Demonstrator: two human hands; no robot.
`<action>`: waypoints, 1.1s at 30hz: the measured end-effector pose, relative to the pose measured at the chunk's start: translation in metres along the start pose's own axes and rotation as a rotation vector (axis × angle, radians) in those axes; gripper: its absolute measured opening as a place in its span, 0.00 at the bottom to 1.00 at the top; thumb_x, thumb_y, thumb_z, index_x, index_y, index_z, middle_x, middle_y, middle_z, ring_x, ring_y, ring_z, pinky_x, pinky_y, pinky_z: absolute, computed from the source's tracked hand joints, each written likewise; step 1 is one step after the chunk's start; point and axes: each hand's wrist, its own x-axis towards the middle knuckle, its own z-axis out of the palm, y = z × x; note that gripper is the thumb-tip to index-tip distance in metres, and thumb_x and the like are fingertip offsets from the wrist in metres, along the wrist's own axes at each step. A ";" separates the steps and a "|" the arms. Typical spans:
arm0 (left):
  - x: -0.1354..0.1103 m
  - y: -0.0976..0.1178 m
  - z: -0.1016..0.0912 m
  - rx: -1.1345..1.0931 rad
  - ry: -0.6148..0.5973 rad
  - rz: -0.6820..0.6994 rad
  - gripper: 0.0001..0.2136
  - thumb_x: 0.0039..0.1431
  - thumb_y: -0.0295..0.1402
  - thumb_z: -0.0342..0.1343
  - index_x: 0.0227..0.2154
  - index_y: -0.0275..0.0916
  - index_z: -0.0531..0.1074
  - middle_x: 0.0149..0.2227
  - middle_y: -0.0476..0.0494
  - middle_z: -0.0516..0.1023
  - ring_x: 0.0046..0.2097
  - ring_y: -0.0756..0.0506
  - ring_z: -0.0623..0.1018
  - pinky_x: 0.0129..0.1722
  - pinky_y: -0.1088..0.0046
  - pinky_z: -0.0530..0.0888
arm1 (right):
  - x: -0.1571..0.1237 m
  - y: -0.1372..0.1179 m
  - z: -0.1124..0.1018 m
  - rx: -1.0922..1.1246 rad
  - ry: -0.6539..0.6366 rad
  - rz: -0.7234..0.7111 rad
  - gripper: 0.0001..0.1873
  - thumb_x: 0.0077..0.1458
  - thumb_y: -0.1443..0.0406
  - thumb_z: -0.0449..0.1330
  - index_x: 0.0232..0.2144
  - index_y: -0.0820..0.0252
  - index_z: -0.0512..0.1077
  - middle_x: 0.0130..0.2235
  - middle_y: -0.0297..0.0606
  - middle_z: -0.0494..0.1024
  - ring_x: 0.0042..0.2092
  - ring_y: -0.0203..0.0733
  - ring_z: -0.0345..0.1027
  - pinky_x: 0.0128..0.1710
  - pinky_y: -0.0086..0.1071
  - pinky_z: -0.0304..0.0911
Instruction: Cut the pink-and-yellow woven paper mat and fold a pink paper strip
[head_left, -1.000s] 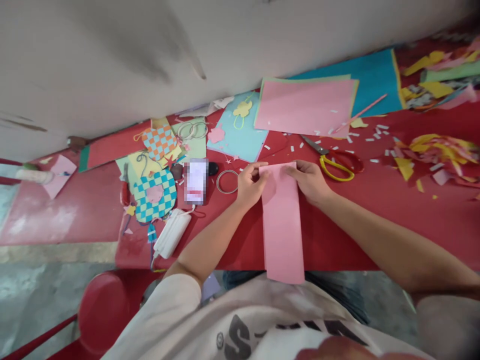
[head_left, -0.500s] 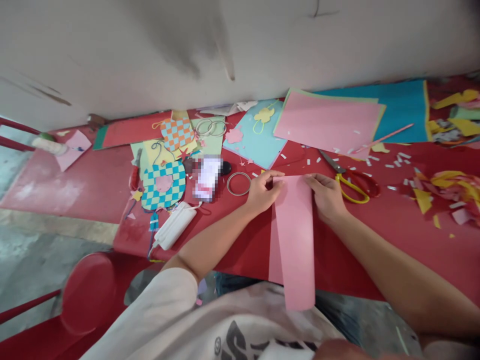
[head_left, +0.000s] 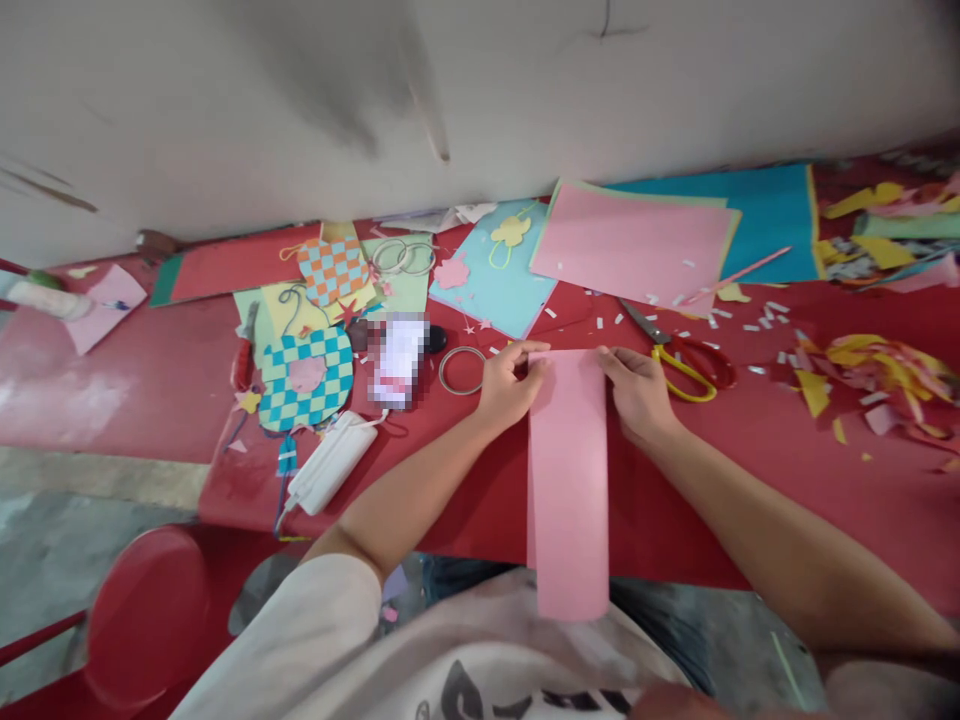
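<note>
A sheet of pink paper (head_left: 570, 480), folded over lengthwise, lies in front of me with its near end reaching past the table edge. My left hand (head_left: 512, 385) pinches its far left corner between thumb and fingers. At the far right corner, my right hand (head_left: 641, 392) grips the paper the same way. Just right of that hand rest scissors (head_left: 679, 370) with yellow and red handles. A metal ring (head_left: 462, 370) lies left of my left hand.
On the red table (head_left: 675, 500) are a phone (head_left: 400, 360), a white power bank (head_left: 332, 462), a blue-and-yellow checkered paper piece (head_left: 330, 375), an orange checkered one (head_left: 334, 268), a pink sheet (head_left: 630, 240) and paper scraps (head_left: 892, 370). A red chair (head_left: 146, 615) stands at left.
The folded paper's upper layer has swung left, so it covers more of the layer beneath. Both hands keep their pinch. The whole view has shifted slightly.
</note>
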 end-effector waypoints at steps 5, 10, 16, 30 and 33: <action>0.002 0.002 -0.001 -0.032 0.026 0.005 0.13 0.68 0.41 0.66 0.49 0.40 0.82 0.40 0.41 0.88 0.39 0.46 0.84 0.42 0.69 0.78 | -0.002 0.006 -0.003 -0.166 -0.020 -0.117 0.29 0.61 0.40 0.69 0.26 0.57 0.73 0.24 0.31 0.67 0.25 0.35 0.54 0.25 0.33 0.50; 0.003 0.004 -0.001 -0.064 0.001 -0.041 0.17 0.68 0.40 0.67 0.56 0.42 0.79 0.33 0.48 0.83 0.32 0.48 0.79 0.36 0.69 0.75 | -0.007 0.005 -0.001 -0.246 -0.045 -0.194 0.30 0.64 0.42 0.67 0.24 0.56 0.67 0.23 0.30 0.62 0.26 0.35 0.51 0.25 0.34 0.46; 0.000 0.009 0.004 -0.191 -0.173 -0.216 0.18 0.69 0.39 0.64 0.58 0.43 0.75 0.35 0.47 0.83 0.30 0.48 0.76 0.30 0.71 0.71 | -0.005 0.002 0.002 -0.226 0.044 -0.235 0.27 0.65 0.44 0.66 0.25 0.56 0.67 0.24 0.30 0.63 0.26 0.36 0.53 0.26 0.33 0.49; -0.005 0.015 0.005 0.072 -0.047 -0.141 0.13 0.72 0.41 0.59 0.33 0.40 0.71 0.29 0.50 0.72 0.32 0.49 0.70 0.32 0.71 0.65 | -0.007 0.001 0.001 -0.306 -0.010 -0.256 0.30 0.65 0.43 0.67 0.23 0.55 0.63 0.24 0.30 0.61 0.27 0.36 0.53 0.26 0.34 0.48; -0.006 0.013 0.005 0.102 -0.094 -0.141 0.13 0.73 0.42 0.58 0.35 0.39 0.74 0.32 0.47 0.77 0.34 0.47 0.74 0.35 0.69 0.69 | -0.007 0.001 0.001 -0.299 0.011 -0.252 0.31 0.65 0.42 0.66 0.24 0.55 0.63 0.23 0.29 0.60 0.27 0.36 0.52 0.26 0.34 0.48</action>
